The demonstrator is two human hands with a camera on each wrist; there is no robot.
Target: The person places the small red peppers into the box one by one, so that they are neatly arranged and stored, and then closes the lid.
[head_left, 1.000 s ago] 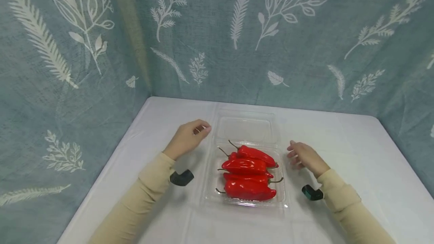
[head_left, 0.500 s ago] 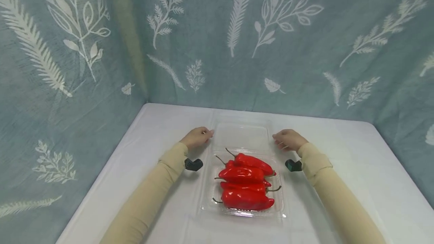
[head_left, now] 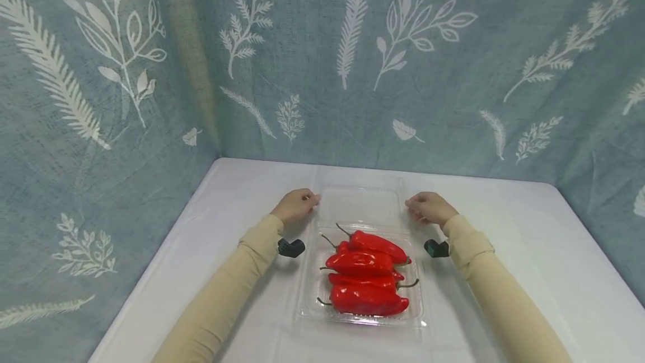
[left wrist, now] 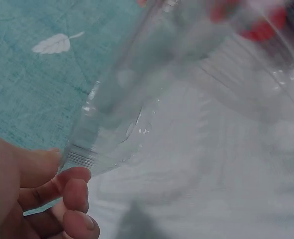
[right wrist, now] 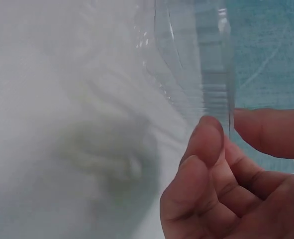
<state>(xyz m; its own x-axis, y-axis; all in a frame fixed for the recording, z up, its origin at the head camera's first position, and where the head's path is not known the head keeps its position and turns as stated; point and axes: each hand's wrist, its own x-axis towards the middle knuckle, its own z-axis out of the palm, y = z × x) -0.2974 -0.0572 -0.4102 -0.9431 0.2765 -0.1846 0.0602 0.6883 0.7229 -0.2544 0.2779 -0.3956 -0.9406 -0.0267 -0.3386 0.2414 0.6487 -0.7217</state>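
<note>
A clear plastic clamshell container (head_left: pixel 312 296) lies unfolded on the white table. Several glossy red peppers (head_left: pixel 368 300) with thin stems lie crosswise in its near half. The hinged lid (head_left: pixel 360 206) extends behind them, toward the curtain. At the lid's left edge, my left hand (head_left: pixel 296 206) pinches the rim between thumb and fingers, as the left wrist view shows close up. My right hand (head_left: pixel 430 208) pinches the opposite rim the same way; in the right wrist view the thumb (right wrist: pixel 268 132) is outside the ridged plastic edge and the fingers are on the other side.
The table (head_left: pixel 529 251) is covered in white cloth. Behind it and along the left hangs a blue-green curtain (head_left: pixel 322 116) with white leaf prints. A dark wrist camera (head_left: pixel 291 248) sits under the left wrist, another dark camera (head_left: pixel 436 249) under the right.
Both hands have moved forward and inward to the lid's sides, the right hand travelling farther, and their fingers have closed on its edges. The peppers stay in place in the container.
</note>
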